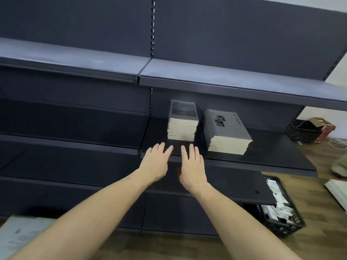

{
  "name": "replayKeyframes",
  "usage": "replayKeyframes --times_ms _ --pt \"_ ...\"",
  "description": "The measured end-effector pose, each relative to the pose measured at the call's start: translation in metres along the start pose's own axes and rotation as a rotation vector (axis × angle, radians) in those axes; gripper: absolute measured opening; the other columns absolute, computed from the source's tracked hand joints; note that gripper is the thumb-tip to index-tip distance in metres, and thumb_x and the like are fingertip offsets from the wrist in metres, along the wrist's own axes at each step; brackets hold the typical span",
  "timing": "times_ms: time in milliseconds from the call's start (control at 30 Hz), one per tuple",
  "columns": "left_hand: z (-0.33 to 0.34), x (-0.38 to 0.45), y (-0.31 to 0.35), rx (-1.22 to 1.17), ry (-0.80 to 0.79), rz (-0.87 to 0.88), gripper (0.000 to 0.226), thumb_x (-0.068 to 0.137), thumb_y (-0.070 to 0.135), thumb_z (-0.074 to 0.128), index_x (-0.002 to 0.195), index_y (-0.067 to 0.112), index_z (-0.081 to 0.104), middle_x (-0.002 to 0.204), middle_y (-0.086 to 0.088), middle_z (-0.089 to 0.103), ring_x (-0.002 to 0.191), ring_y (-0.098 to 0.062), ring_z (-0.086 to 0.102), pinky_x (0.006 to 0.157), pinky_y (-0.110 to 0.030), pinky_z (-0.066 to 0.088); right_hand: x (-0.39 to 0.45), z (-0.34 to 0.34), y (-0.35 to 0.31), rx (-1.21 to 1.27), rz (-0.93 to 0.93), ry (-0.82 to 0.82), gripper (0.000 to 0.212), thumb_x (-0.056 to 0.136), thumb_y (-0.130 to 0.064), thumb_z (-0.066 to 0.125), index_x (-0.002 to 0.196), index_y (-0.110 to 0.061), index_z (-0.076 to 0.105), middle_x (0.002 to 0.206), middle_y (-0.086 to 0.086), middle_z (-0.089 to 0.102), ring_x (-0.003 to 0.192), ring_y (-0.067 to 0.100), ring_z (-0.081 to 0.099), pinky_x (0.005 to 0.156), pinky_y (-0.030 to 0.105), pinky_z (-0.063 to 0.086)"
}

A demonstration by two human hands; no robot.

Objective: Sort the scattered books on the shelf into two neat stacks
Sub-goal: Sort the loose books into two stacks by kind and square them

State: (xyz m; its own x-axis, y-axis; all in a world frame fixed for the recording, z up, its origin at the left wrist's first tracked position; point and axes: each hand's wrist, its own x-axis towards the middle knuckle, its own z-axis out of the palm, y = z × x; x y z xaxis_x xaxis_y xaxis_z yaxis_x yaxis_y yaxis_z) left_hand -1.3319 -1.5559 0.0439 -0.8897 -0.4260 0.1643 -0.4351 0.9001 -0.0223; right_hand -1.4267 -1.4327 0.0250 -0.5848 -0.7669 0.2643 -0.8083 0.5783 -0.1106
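Observation:
Two stacks of books stand side by side on the dark shelf [272,154]. The left stack [182,126] is tall and narrow, with a dark picture on its top cover. The right stack [227,132] is lower and wider, topped by a grey cover with black marks. My left hand [156,162] and my right hand [192,166] reach forward with straight fingers, palms down, just in front of the left stack at the shelf's front edge. Neither hand holds anything, and both are apart from the books.
An upper shelf [206,74] overhangs the books. Lower shelves step out below the hands. A black crate [281,212] with white items sits on the wooden floor at the right, another crate [304,132] with a box stands farther back. A grey box [20,235] lies bottom left.

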Motion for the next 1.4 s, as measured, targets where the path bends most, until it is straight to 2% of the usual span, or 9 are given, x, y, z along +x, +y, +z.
replayKeyframes --times_ms 300,533,667,800,900,1033,1133,1300,1400 --pt "0.028 0.117 0.0 -0.6 0.196 -0.294 0.064 0.097 0.04 0.051 0.151 0.041 0.018 0.154 -0.009 0.027 0.128 -0.03 0.047 0.094 -0.041 0.049 0.122 0.013 0.063 0.671 0.159 0.272 0.061 0.096 -0.03 0.055 0.15 -0.032 0.028 0.153 0.001 0.03 0.132 0.021 0.043 0.095 0.027 0.039" --pt "0.077 0.204 -0.021 -0.655 0.266 -0.279 0.108 0.091 0.035 0.065 0.14 0.053 -0.03 0.162 -0.002 -0.002 0.135 -0.026 0.041 0.077 -0.032 0.052 0.195 0.068 0.109 0.594 0.113 0.154 0.085 0.094 -0.033 0.062 0.154 -0.042 0.003 0.163 0.002 0.003 0.143 0.02 0.029 0.107 0.028 0.032" --pt "0.101 0.223 -0.011 -0.795 0.312 -0.286 0.113 0.086 0.024 0.072 0.143 0.054 -0.022 0.148 -0.003 0.027 0.116 -0.02 0.053 0.075 -0.025 0.049 0.216 0.094 0.104 0.599 0.066 0.239 0.088 0.093 -0.028 0.064 0.156 -0.027 0.003 0.161 0.007 0.013 0.136 0.021 0.039 0.101 0.021 0.034" --pt "0.111 0.232 0.002 -0.893 0.466 -0.424 0.081 0.095 0.026 0.058 0.145 0.052 0.0 0.119 0.006 0.042 0.084 -0.004 0.051 0.054 -0.008 0.04 0.225 0.109 0.096 0.44 0.08 0.322 0.085 0.092 -0.026 0.064 0.156 -0.018 0.008 0.158 0.012 0.022 0.136 0.028 0.041 0.102 0.032 0.045" --pt "0.11 0.234 0.001 -0.773 0.476 -0.422 0.083 0.09 0.028 0.061 0.146 0.045 0.003 0.114 0.003 0.042 0.084 -0.014 0.054 0.062 -0.024 0.052 0.227 0.108 0.097 0.4 0.07 0.313 0.082 0.093 -0.028 0.062 0.156 -0.017 0.011 0.156 0.016 0.024 0.136 0.031 0.04 0.101 0.036 0.048" --pt "0.102 0.224 -0.005 -0.825 0.386 -0.404 0.079 0.095 0.025 0.06 0.145 0.049 0.004 0.111 0.013 0.042 0.094 -0.015 0.057 0.062 -0.007 0.04 0.216 0.097 0.102 0.473 0.055 0.266 0.081 0.096 -0.031 0.057 0.155 -0.033 0.001 0.161 0.011 0.007 0.133 0.029 0.045 0.097 0.035 0.051" --pt "0.103 0.22 -0.009 -0.744 0.326 -0.342 0.103 0.085 0.018 0.072 0.146 0.047 -0.005 0.131 -0.001 0.039 0.103 -0.017 0.055 0.073 -0.027 0.051 0.211 0.095 0.101 0.503 0.056 0.249 0.085 0.096 -0.031 0.057 0.155 -0.032 -0.005 0.163 0.005 -0.006 0.131 0.026 0.048 0.093 0.029 0.05" --pt "0.104 0.227 0.002 -0.695 0.401 -0.421 0.084 0.091 0.02 0.063 0.15 0.037 0.004 0.125 -0.005 0.044 0.083 -0.01 0.049 0.065 -0.026 0.044 0.22 0.095 0.103 0.596 0.078 0.303 0.073 0.092 -0.019 0.064 0.151 -0.02 0.021 0.154 0.001 0.031 0.126 0.019 0.048 0.093 0.023 0.045" --pt "0.109 0.229 -0.001 -0.637 0.423 -0.4 0.087 0.089 0.016 0.065 0.149 0.037 0.004 0.124 -0.007 0.044 0.093 -0.019 0.056 0.07 -0.033 0.052 0.224 0.093 0.108 0.594 0.066 0.301 0.073 0.09 -0.018 0.067 0.15 -0.018 0.025 0.148 0.004 0.039 0.124 0.018 0.048 0.091 0.02 0.039"
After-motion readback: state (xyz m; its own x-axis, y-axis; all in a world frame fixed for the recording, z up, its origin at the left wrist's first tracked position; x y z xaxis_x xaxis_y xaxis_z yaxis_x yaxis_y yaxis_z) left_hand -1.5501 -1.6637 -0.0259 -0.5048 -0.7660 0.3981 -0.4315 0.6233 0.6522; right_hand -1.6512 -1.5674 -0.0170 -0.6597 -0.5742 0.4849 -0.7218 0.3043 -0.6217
